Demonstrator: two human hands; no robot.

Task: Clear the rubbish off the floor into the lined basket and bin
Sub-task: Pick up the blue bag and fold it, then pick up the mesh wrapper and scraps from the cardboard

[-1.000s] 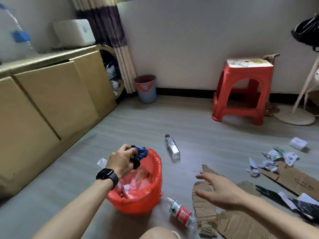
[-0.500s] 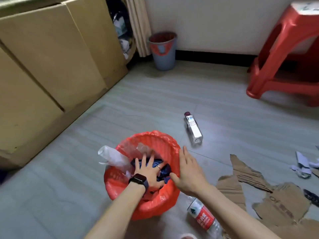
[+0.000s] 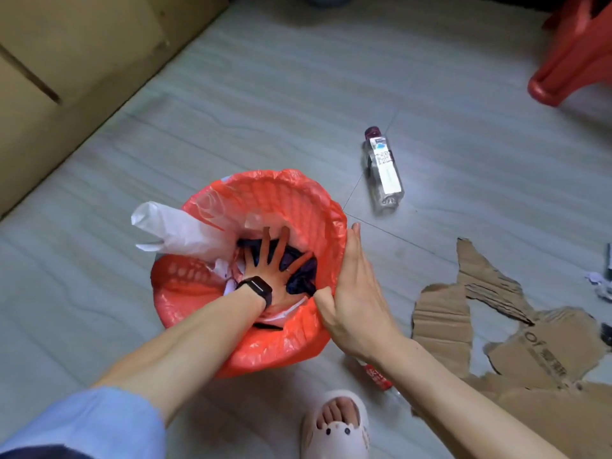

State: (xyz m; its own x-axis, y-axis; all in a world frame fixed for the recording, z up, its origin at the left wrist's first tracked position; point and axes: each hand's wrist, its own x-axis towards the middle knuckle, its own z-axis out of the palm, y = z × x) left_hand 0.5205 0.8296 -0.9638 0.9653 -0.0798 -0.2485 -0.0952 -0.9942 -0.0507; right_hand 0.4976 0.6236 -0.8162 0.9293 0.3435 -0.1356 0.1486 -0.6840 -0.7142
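Note:
The basket with its red plastic liner (image 3: pixel 275 190) stands on the floor in front of me. My left hand (image 3: pixel 270 260), a black watch on the wrist, is deep inside it with fingers spread flat, pressing down on a dark blue bundle (image 3: pixel 299 279). My right hand (image 3: pixel 351 286) holds the basket's right rim, fingers straight along the outside and thumb hooked over the edge. A white plastic bag (image 3: pixel 169 231) sticks out over the left rim. A clear bottle (image 3: pixel 382 168) lies on the floor beyond the basket.
Torn cardboard pieces (image 3: pixel 490 323) lie to the right, with paper scraps (image 3: pixel 596 286) at the far right edge. A red-labelled bottle (image 3: pixel 377 379) shows partly under my right forearm. A red stool (image 3: pixel 576 61) stands at top right, tan cabinets (image 3: pixel 66 61) at left. My slippered foot (image 3: pixel 334 425) is below.
My left hand has pushed deeper into the basket onto the dark bundle. My right hand has moved onto the rim and taken hold. The view has tilted down and closer.

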